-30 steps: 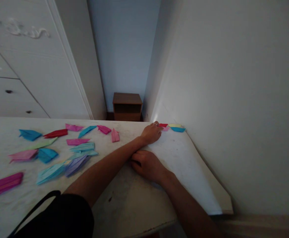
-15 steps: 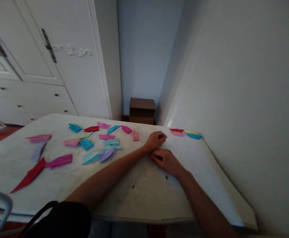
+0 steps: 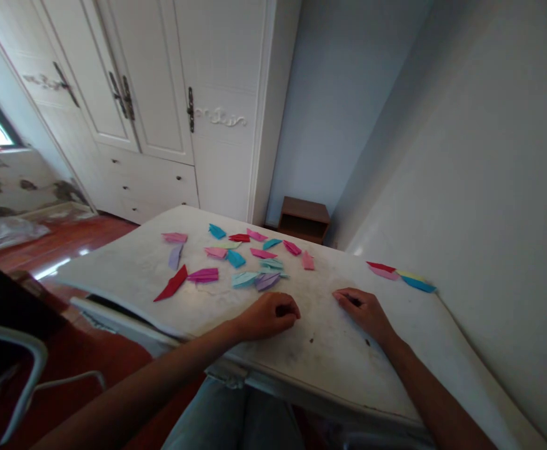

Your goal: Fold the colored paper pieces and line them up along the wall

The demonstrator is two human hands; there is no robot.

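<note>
My left hand [image 3: 269, 317] rests on the white table [image 3: 320, 369] with its fingers loosely curled. The thumb lies close to the fingertips, and the hollow between them looks empty. To the right, my right hand [image 3: 363, 312] is also curled on the tabletop, fingertips drawn towards the thumb, with nothing visible in it. Folded paper pieces lie beyond my left hand, the nearest being a lavender one [image 3: 267, 282] and a pale teal one [image 3: 244, 279]. A small salmon-pink folded paper [image 3: 307, 260] sits beyond the gap between the hands.
Several more folded papers, among them a red one [image 3: 171, 284] and a magenta one [image 3: 203, 275], spread over the table's left side. Red-pink [image 3: 382, 270] and yellow-blue [image 3: 416, 281] papers lie by the right wall. A white wardrobe [image 3: 226, 56] and brown cabinet [image 3: 305, 209] stand beyond.
My hands have moved apart from where they were together, the left one drawing back towards me and to the left. The view has swung left, showing more wardrobe and floor.
</note>
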